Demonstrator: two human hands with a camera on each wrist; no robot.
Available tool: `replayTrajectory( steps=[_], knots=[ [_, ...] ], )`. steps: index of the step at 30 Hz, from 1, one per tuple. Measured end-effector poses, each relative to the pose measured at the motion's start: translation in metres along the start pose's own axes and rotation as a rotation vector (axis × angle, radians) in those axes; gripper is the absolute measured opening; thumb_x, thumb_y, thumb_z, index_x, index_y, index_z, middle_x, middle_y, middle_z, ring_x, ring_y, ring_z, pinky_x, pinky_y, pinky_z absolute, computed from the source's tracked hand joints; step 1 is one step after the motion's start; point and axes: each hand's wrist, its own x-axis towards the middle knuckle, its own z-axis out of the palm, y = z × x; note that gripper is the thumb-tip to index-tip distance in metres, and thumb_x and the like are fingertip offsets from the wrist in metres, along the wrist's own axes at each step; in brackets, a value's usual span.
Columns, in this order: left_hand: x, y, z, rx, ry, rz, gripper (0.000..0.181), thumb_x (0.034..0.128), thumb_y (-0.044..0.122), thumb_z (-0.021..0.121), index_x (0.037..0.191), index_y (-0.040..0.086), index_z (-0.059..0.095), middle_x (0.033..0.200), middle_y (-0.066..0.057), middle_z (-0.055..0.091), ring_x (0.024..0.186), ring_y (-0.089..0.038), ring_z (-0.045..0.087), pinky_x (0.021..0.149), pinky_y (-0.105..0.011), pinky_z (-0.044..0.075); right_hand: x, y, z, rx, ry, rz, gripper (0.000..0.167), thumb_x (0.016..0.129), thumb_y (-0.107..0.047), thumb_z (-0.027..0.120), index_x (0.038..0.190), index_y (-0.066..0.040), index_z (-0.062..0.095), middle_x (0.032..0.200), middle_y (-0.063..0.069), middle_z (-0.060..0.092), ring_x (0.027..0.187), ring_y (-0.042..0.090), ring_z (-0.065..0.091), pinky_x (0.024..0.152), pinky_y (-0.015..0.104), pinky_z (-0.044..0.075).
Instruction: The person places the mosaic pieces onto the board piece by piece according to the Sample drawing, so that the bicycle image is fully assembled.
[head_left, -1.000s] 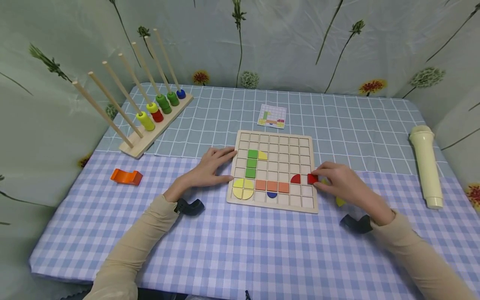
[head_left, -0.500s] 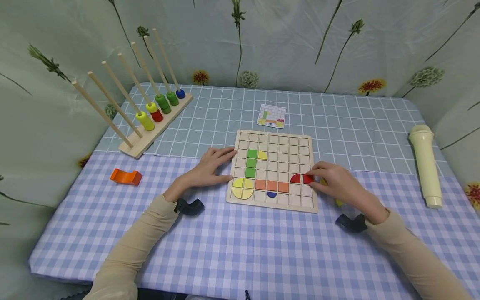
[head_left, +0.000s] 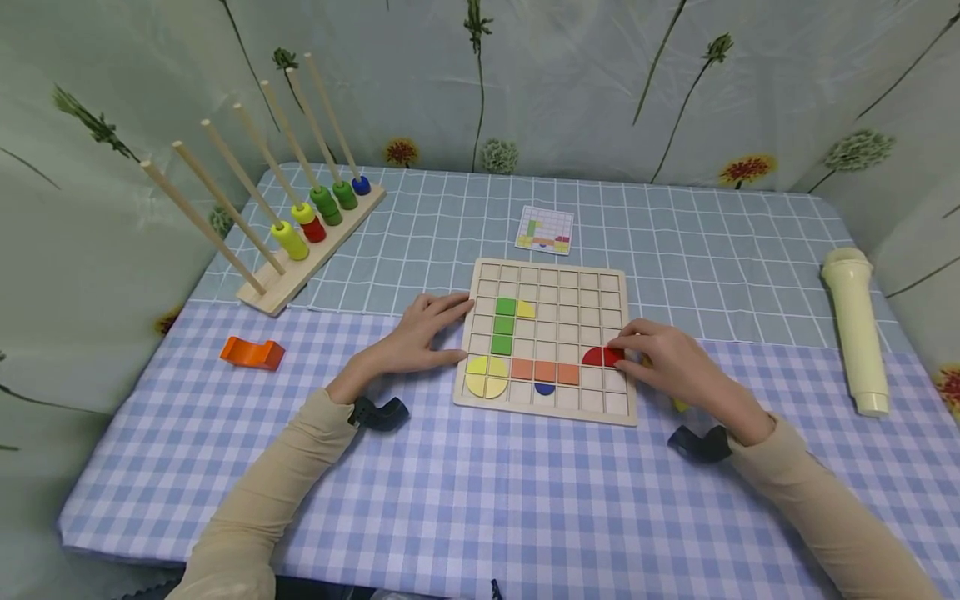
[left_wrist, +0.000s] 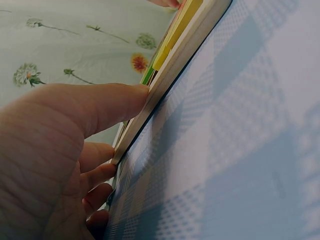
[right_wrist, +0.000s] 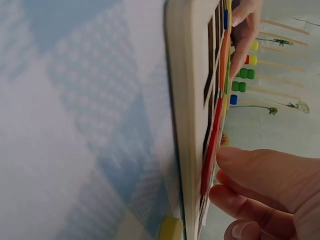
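A wooden grid board (head_left: 567, 318) lies in the middle of the table. My left hand (head_left: 420, 335) rests against its left edge, fingers spread and mostly straight; in the left wrist view the thumb touches the rim. At the board's right side my right hand (head_left: 678, 362) pinches a red quarter-circle tile (head_left: 612, 356), which lies in a cell beside another red quarter-circle tile (head_left: 592, 357). In the right wrist view my thumb touches the red tile (right_wrist: 212, 142). Green squares (head_left: 502, 325), orange squares (head_left: 545, 372), yellow quarter-circles (head_left: 486, 377) and a blue half-round shape (head_left: 544, 388) fill other cells.
Beyond the board lies a pattern card (head_left: 544, 231). A peg stand (head_left: 300, 271) with coloured beads is at the back left, an orange curved block (head_left: 253, 354) at left, a cream cylinder (head_left: 853, 333) at right. A yellow piece (head_left: 680, 405) is partly under my right hand.
My right hand has moved left with the red tile, from the board's right rim into the cell next to the other red tile. The left hand stays at the board's edge.
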Motion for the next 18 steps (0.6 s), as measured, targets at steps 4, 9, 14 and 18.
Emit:
replayTrajectory(
  steps=[4,9,14,18],
  knots=[
    [0.001,0.001,0.0,0.0,-0.003,-0.002,0.077,0.0854,0.036,0.065,0.149,0.012,0.028,0.155,-0.01,0.026,0.125,-0.03,0.03,0.101,-0.051,0.024,-0.004,0.001,-0.003,-0.023,0.025,0.014,0.022,0.075,-0.008,0.075,0.096,-0.003,0.073,0.09,0.005,0.065,0.064,0.008,0.05,0.059,0.023,0.043],
    [0.001,0.001,-0.001,-0.007,-0.004,-0.002,0.077,0.0851,0.035,0.065,0.148,0.011,0.029,0.155,-0.01,0.026,0.126,-0.031,0.029,0.102,-0.052,0.024,-0.011,0.002,-0.008,-0.032,0.026,0.057,0.024,0.075,-0.009,0.075,0.098,-0.003,0.073,0.092,0.007,0.066,0.061,0.006,0.047,0.057,0.021,0.041],
    [0.001,0.0,-0.001,-0.003,-0.003,-0.001,0.077,0.085,0.036,0.065,0.148,0.011,0.028,0.155,-0.01,0.026,0.126,-0.031,0.029,0.102,-0.052,0.024,-0.017,0.004,-0.013,-0.034,0.029,0.083,0.025,0.074,-0.006,0.075,0.099,-0.002,0.073,0.094,0.008,0.066,0.069,0.012,0.053,0.059,0.024,0.043],
    [0.001,-0.001,0.0,0.0,-0.004,-0.004,0.077,0.0855,0.036,0.065,0.149,0.012,0.028,0.155,-0.01,0.025,0.127,-0.031,0.029,0.102,-0.052,0.024,-0.021,0.006,-0.014,-0.032,0.034,0.092,0.025,0.074,-0.005,0.076,0.098,-0.001,0.073,0.092,0.008,0.066,0.069,0.013,0.054,0.059,0.024,0.043]
  ],
)
